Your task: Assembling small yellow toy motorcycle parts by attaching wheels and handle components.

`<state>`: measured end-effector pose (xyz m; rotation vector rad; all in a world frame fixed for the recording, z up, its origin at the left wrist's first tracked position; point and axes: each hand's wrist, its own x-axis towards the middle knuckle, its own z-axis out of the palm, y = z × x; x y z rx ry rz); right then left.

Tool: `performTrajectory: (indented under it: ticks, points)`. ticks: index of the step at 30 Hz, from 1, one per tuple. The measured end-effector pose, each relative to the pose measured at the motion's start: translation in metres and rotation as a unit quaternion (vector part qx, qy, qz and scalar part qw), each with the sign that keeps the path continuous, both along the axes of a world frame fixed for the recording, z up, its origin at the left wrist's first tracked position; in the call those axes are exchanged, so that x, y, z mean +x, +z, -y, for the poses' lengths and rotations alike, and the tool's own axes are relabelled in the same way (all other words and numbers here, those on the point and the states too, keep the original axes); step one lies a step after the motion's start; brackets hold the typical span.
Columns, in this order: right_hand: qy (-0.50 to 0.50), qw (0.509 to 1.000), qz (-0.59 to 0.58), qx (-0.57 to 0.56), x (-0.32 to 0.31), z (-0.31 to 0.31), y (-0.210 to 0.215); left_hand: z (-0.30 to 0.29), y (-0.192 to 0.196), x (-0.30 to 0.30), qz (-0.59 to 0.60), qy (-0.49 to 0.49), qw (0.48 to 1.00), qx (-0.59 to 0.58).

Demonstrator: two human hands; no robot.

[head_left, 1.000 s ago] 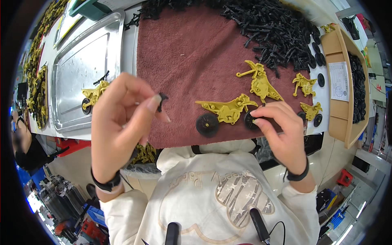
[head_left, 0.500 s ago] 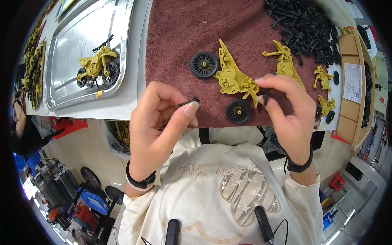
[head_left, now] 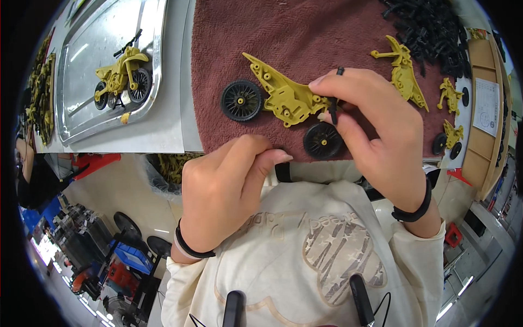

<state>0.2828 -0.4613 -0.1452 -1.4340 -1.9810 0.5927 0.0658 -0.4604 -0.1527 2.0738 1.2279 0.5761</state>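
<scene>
A yellow toy motorbike body half (head_left: 289,101) lies on the dark red towel, its inner side with pegs facing up. One black spoked wheel (head_left: 241,101) is at its left end and another black wheel (head_left: 322,141) lies below its right end. My right hand (head_left: 381,117) pinches a slim black handlebar (head_left: 334,109) between thumb and forefinger, against the body half's right end. Lower left, at the towel's near edge, my left hand (head_left: 229,182) is closed with thumb and forefinger together; whatever it holds is hidden.
A finished yellow toy motorbike (head_left: 122,76) rests on a metal tray (head_left: 155,60) at the left. Another yellow body half (head_left: 403,73) lies to the right, below a heap of black parts (head_left: 430,35). Beyond stands a cardboard box (head_left: 479,120).
The view has shifted. The body half now lies more level, and my right hand holds the handlebar at its right end. My left hand has turned, hiding the small black part seen in it before.
</scene>
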Motion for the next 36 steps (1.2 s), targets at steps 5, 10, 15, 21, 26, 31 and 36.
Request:
performTrajectory:
  ticks: [5, 10, 15, 21, 26, 31, 36]
  points:
    - [0.014, 1.000, 0.007, -0.015, -0.003, -0.002, 0.001, 0.006, -0.007, 0.000, 0.097, 0.049, 0.993, -0.047]
    - [0.025, 1.000, -0.003, -0.006, -0.003, -0.002, 0.000, 0.001, -0.007, 0.007, 0.001, 0.029, 0.995, 0.093]
    - [0.032, 0.999, -0.020, -0.002, -0.002, -0.003, -0.001, 0.000, -0.016, 0.008, -0.075, 0.005, 0.981, 0.179]
    - [-0.001, 0.999, -0.031, -0.013, -0.002, 0.000, 0.009, -0.003, -0.010, 0.012, -0.140, -0.015, 0.969, 0.204]
    - [-0.004, 0.996, 0.076, -0.038, 0.029, 0.001, 0.044, -0.007, -0.004, 0.015, -0.148, -0.045, 0.969, 0.193]
    - [0.047, 0.989, 0.044, -0.134, 0.028, -0.036, 0.044, -0.007, -0.003, 0.013, -0.149, -0.051, 0.974, 0.160]
    - [-0.041, 0.940, 0.191, -0.280, -0.026, -0.070, 0.078, -0.010, -0.003, 0.010, -0.127, -0.065, 0.977, 0.161]
